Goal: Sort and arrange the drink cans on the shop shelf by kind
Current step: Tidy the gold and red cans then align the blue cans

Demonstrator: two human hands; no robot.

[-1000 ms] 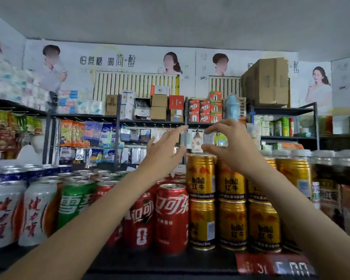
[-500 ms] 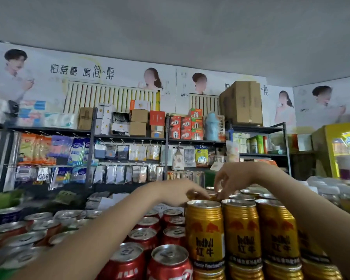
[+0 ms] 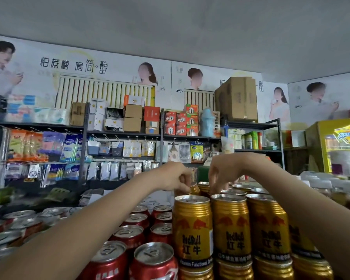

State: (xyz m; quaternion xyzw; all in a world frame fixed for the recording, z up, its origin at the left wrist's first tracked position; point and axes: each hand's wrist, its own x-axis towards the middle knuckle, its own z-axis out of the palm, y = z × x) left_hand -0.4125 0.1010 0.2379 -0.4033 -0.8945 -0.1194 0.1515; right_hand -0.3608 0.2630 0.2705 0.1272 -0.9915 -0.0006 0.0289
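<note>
My left fingers (image 3: 183, 179) pinch a tilted gold can (image 3: 194, 188), tipping it free. Right fingers (image 3: 217, 182) curl just beside, steadying neighbours; their grip's hidden.

The can (image 3: 194, 188) pinched in the left fingers (image 3: 183, 179) was gold. Nearer than the fingers, the stacked cans (image 3: 230, 229) were gold with red bull marks and black lettering. Left of those, the cola cans (image 3: 153, 261) were red with silver tops.

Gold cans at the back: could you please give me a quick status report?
Left hand grips a tilted gold can. Right hand fingers down on the back-row gold cans; grip unclear. Nothing in the way.
</note>
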